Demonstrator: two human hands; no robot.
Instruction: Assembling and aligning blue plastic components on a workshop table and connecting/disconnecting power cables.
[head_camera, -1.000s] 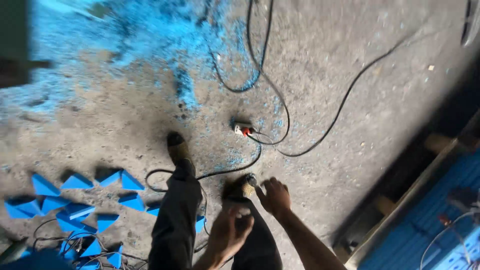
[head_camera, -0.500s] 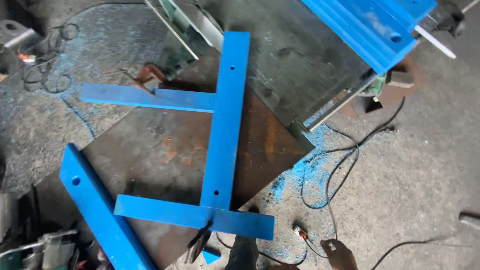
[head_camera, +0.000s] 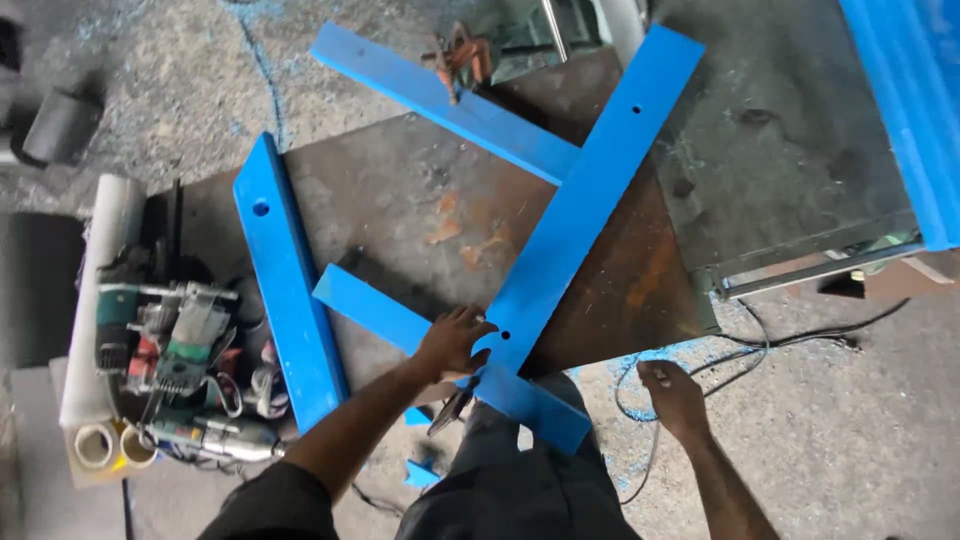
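Rusty steel worktable (head_camera: 400, 215), blue-dusted floor. Left hand (head_camera: 452, 343), fingers spread, presses the long blue bar (head_camera: 585, 190) where it crosses the near cross-piece (head_camera: 385, 318). Right hand (head_camera: 673, 398) hangs loosely curled, empty. Step: steadying the joint; fixing likely follows.

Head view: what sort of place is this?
Most likely a metal fabrication workshop: blue-painted steel bars lie joined on a rusty steel plate, power tools are piled alongside, and blue dust and cables cover the concrete floor.
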